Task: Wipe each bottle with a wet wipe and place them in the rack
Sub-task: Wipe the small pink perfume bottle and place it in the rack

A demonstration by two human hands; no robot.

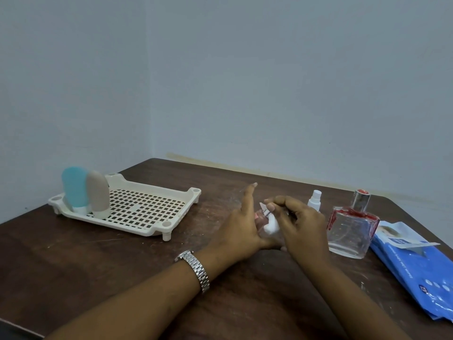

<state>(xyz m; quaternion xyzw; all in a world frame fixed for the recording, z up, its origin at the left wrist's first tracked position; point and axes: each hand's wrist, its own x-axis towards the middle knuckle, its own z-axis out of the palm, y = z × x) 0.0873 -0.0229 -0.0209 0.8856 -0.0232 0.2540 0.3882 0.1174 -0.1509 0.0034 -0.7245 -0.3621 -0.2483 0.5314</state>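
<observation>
At the left of the frame, the cream rack (pixel 147 212) holds a blue bottle (pixel 73 186) and a beige bottle (pixel 98 192), upright and touching. At centre, the left hand (pixel 241 231) grips a small bottle (pixel 260 215), forefinger straight. The right hand (pixel 301 224) pinches a wet wipe (pixel 273 225) against it. To the right stand a white spray bottle (pixel 314 201) and a glass bottle (pixel 351 224), then a blue wipe pack (pixel 416 268) lying on the table (pixel 98 261).

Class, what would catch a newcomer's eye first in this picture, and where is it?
Mid-table, the left hand and right hand work a small bottle and white wipe between them. To the left, a blue bottle and a beige bottle stand in a corner of the cream rack; a red-trimmed glass bottle stands right.
</observation>
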